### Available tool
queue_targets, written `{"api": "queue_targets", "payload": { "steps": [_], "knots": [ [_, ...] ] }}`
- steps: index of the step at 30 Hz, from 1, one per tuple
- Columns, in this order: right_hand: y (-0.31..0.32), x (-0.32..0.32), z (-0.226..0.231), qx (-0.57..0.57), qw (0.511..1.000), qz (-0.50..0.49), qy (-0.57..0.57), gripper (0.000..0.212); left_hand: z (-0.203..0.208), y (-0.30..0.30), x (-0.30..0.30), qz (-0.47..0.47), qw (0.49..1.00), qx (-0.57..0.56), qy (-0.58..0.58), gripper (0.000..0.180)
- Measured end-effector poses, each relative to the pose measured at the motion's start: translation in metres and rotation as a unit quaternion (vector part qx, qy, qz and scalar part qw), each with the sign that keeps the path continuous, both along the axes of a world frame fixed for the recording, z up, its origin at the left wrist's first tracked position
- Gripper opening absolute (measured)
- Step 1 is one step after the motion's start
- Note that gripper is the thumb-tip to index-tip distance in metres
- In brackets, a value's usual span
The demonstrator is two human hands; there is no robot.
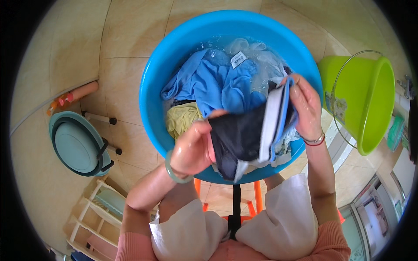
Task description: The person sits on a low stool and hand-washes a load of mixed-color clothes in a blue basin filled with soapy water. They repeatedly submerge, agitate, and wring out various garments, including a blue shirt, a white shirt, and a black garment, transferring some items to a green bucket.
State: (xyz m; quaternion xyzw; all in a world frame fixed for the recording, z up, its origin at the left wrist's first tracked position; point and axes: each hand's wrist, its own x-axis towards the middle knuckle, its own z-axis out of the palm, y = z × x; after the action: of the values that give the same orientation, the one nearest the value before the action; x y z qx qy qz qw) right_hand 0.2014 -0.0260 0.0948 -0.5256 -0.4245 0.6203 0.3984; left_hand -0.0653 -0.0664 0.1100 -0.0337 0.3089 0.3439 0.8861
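Note:
Over the near side of a big blue tub (150, 126), my two hands hold a black garment (239, 130) with a white-and-blue band. My right hand (307, 106) is closed on the band at its far right end. At the other end, my left hand (191, 148) grips the dark cloth, thumb on top; part of its fingers is hidden behind the fabric. Wet laundry fills the tub: a light blue garment (222, 87) with a white label (238, 59), a yellow cloth (183, 119), and sheer white fabric (265, 61) in water at the far side.
A lime-green bucket (355, 100) with a wire handle lies tilted beside the tub's right. To the left are a folded teal basin (76, 143), a pink-orange bottle (82, 91) and a white rack (87, 209). An orange stool (257, 195) shows between my knees.

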Motion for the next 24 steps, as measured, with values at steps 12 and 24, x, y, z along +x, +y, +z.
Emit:
{"api": "queue_targets", "payload": {
  "steps": [12,24],
  "knots": [
    [0.064,-0.087,-0.159,0.1,0.842,0.196,-0.492,0.031,-0.198,0.086,0.022,0.002,0.782,0.301,0.545,0.04],
    [0.009,-0.127,-0.079,0.308,0.872,0.186,-0.332,0.009,-0.175,0.1,0.002,-0.018,0.996,0.088,0.011,0.046]
  ]
}}
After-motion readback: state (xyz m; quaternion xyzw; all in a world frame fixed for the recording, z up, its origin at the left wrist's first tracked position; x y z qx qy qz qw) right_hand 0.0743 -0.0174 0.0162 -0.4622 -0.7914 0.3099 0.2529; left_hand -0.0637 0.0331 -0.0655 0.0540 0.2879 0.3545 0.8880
